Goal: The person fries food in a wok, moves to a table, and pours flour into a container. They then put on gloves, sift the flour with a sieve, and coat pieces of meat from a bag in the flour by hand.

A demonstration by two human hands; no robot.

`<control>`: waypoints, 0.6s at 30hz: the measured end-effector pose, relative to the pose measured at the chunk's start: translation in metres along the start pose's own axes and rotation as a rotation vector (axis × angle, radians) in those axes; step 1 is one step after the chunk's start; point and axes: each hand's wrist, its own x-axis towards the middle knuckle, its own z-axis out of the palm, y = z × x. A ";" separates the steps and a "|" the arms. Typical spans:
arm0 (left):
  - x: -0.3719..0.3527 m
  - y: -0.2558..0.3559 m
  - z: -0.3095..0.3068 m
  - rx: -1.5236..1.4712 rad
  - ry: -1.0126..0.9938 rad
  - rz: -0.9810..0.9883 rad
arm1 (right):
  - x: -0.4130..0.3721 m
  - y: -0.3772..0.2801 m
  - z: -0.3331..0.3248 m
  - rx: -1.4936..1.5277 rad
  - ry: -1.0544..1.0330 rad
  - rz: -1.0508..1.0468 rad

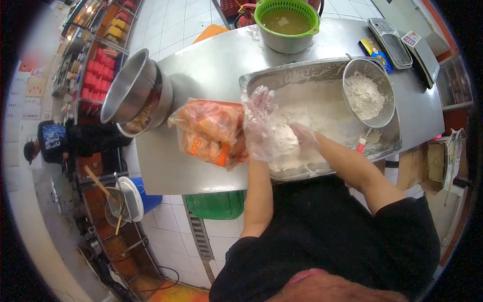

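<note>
My left hand (258, 118), in a loose clear plastic glove dusted with flour, is over the left end of a metal tray (397, 132), its fingers stretched out. My right hand (304, 138), also gloved, curls low in the tray against a lump thickly covered in white flour (284, 141). Its fingertips are hidden by the glove and flour, and I cannot tell what they grip. Just left of my left hand, an open plastic bag of raw meat pieces (211, 128) rests on the table. A sieve holding flour (366, 95) lies across the tray's right side.
A pot with a green colander (287, 22) and cloudy liquid stands at the back. Stacked metal bowls (133, 93) are at the table's left. A green bin (215, 205) and blue bucket (146, 196) stand below. Another person (55, 141) is at far left.
</note>
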 end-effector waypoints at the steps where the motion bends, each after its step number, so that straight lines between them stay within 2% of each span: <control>1: 0.001 -0.001 -0.003 0.015 -0.017 0.023 | 0.012 0.022 -0.017 -0.119 -0.080 -0.186; 2: 0.001 0.000 -0.004 0.006 -0.031 0.023 | 0.019 0.034 -0.033 -0.244 -0.163 -0.369; 3: 0.000 0.000 -0.004 -0.188 -0.001 -0.035 | 0.023 0.022 -0.045 -0.264 -0.154 -0.365; 4: 0.000 0.001 -0.003 -0.384 0.027 -0.100 | 0.027 -0.007 -0.058 0.343 -0.166 -0.030; 6: -0.002 0.009 0.003 -0.223 0.022 -0.089 | 0.024 -0.035 -0.089 0.932 -0.108 0.308; 8: -0.002 0.011 0.012 -0.191 -0.008 -0.113 | 0.020 -0.049 -0.130 0.995 -0.007 0.215; 9: -0.005 0.017 0.019 -0.160 0.030 -0.106 | 0.014 -0.083 -0.151 1.352 -0.102 0.266; 13: -0.005 0.019 0.028 -0.046 0.094 -0.083 | -0.015 -0.101 -0.231 1.358 -0.127 0.072; 15: -0.002 0.014 0.018 -0.025 0.089 -0.077 | -0.017 -0.105 -0.268 1.004 0.181 0.357; 16: 0.000 0.013 0.016 -0.008 0.075 -0.082 | -0.015 -0.111 -0.280 0.593 0.498 0.662; 17: 0.000 0.012 0.015 -0.006 0.080 -0.078 | -0.012 -0.114 -0.285 0.593 0.492 0.663; 18: 0.001 0.012 0.015 0.011 0.075 -0.078 | -0.009 -0.118 -0.287 0.027 0.417 0.725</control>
